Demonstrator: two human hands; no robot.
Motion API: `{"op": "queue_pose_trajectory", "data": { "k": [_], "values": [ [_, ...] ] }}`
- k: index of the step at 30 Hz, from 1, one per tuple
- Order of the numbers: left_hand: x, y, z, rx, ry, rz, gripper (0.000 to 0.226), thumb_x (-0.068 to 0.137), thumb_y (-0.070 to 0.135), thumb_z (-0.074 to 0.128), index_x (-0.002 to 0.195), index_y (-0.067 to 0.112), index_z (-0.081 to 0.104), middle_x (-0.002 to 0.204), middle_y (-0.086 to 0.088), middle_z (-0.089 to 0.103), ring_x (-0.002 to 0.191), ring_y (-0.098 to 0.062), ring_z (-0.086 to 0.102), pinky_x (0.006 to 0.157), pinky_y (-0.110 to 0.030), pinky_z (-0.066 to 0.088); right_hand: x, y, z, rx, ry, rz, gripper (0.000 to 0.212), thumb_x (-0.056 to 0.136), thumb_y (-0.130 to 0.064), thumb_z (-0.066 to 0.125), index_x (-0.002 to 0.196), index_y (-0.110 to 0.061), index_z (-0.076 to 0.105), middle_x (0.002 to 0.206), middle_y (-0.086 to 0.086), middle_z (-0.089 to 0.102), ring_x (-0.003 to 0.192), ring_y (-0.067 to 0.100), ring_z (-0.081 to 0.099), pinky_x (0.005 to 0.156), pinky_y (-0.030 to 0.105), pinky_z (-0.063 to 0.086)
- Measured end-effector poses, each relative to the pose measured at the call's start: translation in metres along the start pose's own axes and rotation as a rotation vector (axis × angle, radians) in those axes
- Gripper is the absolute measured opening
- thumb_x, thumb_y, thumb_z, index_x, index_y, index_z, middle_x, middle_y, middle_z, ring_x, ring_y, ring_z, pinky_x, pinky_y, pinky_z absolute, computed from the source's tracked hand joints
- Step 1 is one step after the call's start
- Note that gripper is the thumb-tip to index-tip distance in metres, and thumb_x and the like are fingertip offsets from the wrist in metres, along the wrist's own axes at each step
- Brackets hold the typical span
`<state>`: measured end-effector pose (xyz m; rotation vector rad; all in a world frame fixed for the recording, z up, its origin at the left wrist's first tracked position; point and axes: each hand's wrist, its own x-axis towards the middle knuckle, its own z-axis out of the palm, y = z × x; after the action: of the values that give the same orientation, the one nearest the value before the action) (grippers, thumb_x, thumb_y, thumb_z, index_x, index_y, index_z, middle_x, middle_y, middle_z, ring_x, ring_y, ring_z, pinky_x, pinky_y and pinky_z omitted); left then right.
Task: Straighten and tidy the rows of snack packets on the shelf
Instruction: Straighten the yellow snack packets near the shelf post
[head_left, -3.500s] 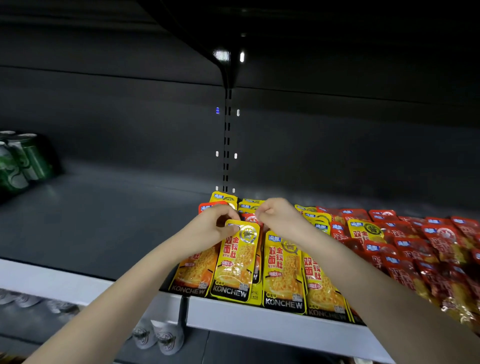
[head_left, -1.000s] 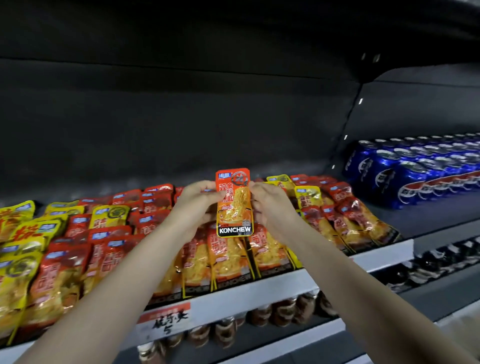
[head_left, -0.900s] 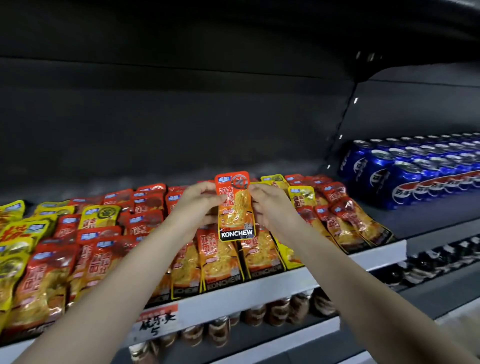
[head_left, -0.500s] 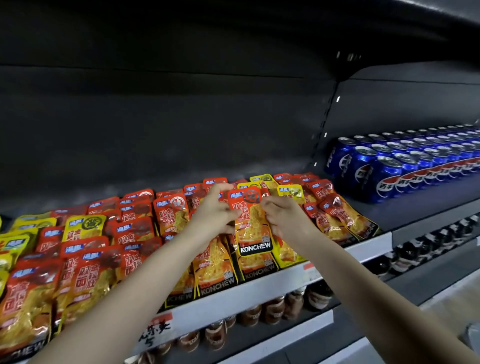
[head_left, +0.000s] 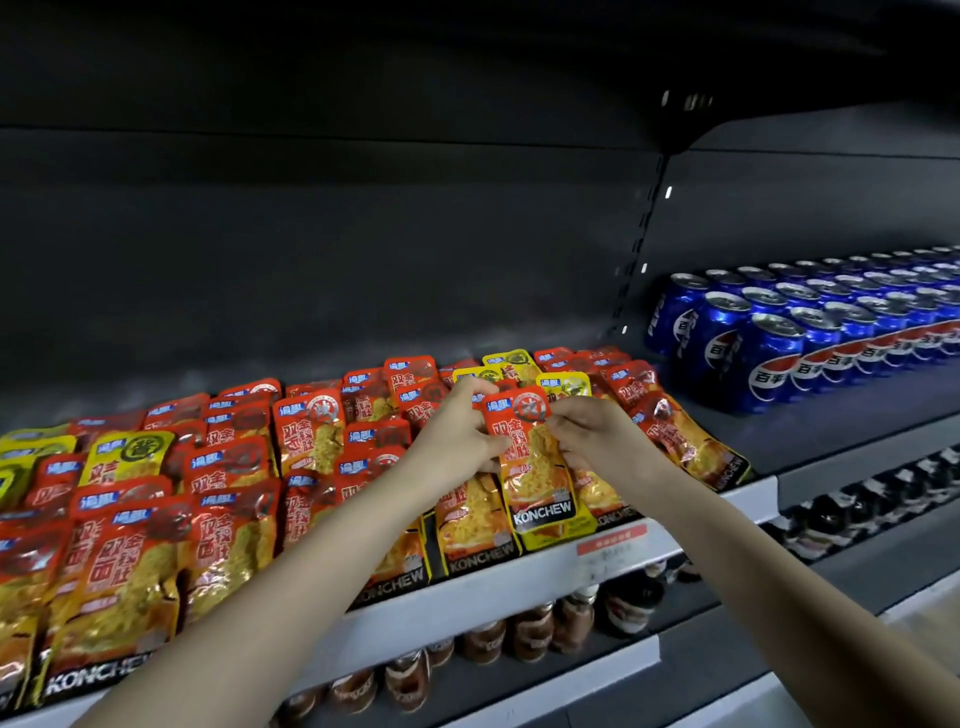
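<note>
Head view. The shelf (head_left: 691, 512) carries overlapping rows of red packets (head_left: 306, 436), with a few yellow packets (head_left: 563, 385) mixed in towards the back and at the far left. The packet in hand (head_left: 537, 473) is red, marked KONCHEW at its foot. It lies over the front row near the right end of the snack section, its lower edge reaching the shelf lip just above a red price label (head_left: 612, 540).

The left hand (head_left: 457, 434) pinches the packet's upper left edge between thumb and curled fingers (head_left: 475, 389). The right hand (head_left: 597, 441) pinches the upper right edge in the same way. Neither hand is spread or flat.

Blue cans (head_left: 769, 353) stand in ranks on the next section to the right, well apart from the work. Bottles (head_left: 571, 613) sit on the shelf below.

Assessment: the step in hand appears to be seating this packet squarely in the front row. To do it well:
- Keep both pinches level so the packet goes down without twisting.
- Bring its foot in line with the feet of the neighbouring front packets, short of the lip.
- Set its long edges parallel to the packets on either side.

The film looks slippery, so a packet left overhanging the lip could slide off.

The rows to the left lie unevenly and, by this evidence, need further attention.
</note>
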<state>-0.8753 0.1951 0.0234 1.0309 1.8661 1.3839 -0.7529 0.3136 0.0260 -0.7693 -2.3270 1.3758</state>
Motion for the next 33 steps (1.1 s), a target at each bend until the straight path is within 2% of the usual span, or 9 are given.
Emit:
{"op": "queue_pose_trajectory", "data": {
  "k": [2,5,9,13,16,20,23,28,33],
  "values": [
    [0.002,-0.001,0.004,0.056,0.002,0.009,0.039,0.087,0.000,0.062,0.113,0.020,0.040,0.098,-0.014,0.067,0.083,-0.024,0.069,0.079,-0.039,0.058,0.002,0.003,-0.007,-0.038,-0.046,-0.001,0.020,0.098,-0.012,0.048,0.091,0.003,0.059,0.072,0.008,0.041,0.072,0.020,0.044,0.083,0.053,0.049],
    [0.001,-0.003,0.007,0.206,0.025,0.027,0.038,0.086,0.005,0.065,0.111,0.021,0.042,0.088,-0.006,0.067,0.076,-0.020,0.068,0.080,-0.041,0.056,0.002,0.009,-0.016,-0.066,-0.124,-0.036,0.019,0.098,-0.013,0.049,0.088,-0.002,0.060,0.068,-0.005,0.047,0.074,0.010,0.055,0.090,0.038,0.054],
    [-0.004,-0.005,0.010,0.229,0.039,0.018,0.038,0.084,0.003,0.066,0.109,0.021,0.045,0.091,-0.002,0.065,0.086,-0.019,0.067,0.083,-0.038,0.055,0.004,0.019,-0.020,-0.121,-0.182,-0.095,0.015,0.097,-0.016,0.051,0.086,-0.012,0.060,0.077,-0.008,0.056,0.077,0.010,0.061,0.077,0.018,0.054],
    [-0.004,-0.007,0.009,0.274,0.081,0.020,0.036,0.085,0.003,0.064,0.099,0.032,0.047,0.102,-0.003,0.060,0.095,-0.014,0.061,0.085,-0.033,0.053,0.007,0.023,-0.021,-0.202,-0.212,-0.153,0.015,0.097,-0.015,0.050,0.086,-0.018,0.059,0.082,-0.002,0.058,0.080,0.015,0.060,0.075,0.029,0.056],
    [-0.003,-0.007,0.009,0.369,0.118,-0.003,0.027,0.092,0.007,0.055,0.105,0.031,0.050,0.120,-0.004,0.051,0.108,-0.012,0.051,0.090,-0.026,0.044,0.007,0.023,-0.024,-0.210,-0.244,-0.107,0.018,0.101,-0.011,0.041,0.098,-0.022,0.055,0.087,0.002,0.058,0.075,0.010,0.060,0.062,0.012,0.048],
    [-0.001,-0.004,0.012,0.438,0.138,-0.037,0.032,0.096,0.002,0.041,0.118,0.023,0.053,0.131,-0.008,0.049,0.113,-0.014,0.051,0.083,-0.024,0.047,0.014,0.023,-0.024,-0.200,-0.251,-0.061,0.024,0.100,-0.006,0.040,0.107,-0.015,0.061,0.084,0.003,0.060,0.081,0.018,0.061,0.079,0.031,0.056],
    [0.001,0.000,0.015,0.484,0.149,-0.040,0.034,0.097,0.000,0.037,0.119,0.019,0.055,0.132,-0.006,0.051,0.111,-0.013,0.050,0.074,-0.014,0.043,0.022,0.022,-0.022,-0.219,-0.228,-0.049,0.027,0.099,-0.006,0.042,0.121,-0.006,0.057,0.078,0.000,0.058,0.064,0.008,0.058,0.056,0.015,0.049],
    [0.009,-0.001,0.017,0.535,0.189,-0.043,0.030,0.097,0.001,0.038,0.111,0.018,0.058,0.130,-0.002,0.052,0.097,-0.015,0.054,0.060,-0.014,0.041,0.031,0.019,-0.024,-0.249,-0.193,-0.024,0.032,0.099,-0.008,0.041,0.127,-0.011,0.055,0.072,0.004,0.062,0.051,0.009,0.054,0.049,0.015,0.044],
    [0.012,-0.003,0.018,0.546,0.199,-0.038,0.030,0.096,0.002,0.039,0.112,0.018,0.059,0.121,-0.003,0.057,0.109,-0.018,0.055,0.085,-0.034,0.052,0.040,0.015,-0.023,-0.288,-0.227,0.010,0.029,0.096,-0.009,0.049,0.123,-0.009,0.059,0.062,0.004,0.059,0.049,0.010,0.051,0.044,0.015,0.041]
  ]
}}
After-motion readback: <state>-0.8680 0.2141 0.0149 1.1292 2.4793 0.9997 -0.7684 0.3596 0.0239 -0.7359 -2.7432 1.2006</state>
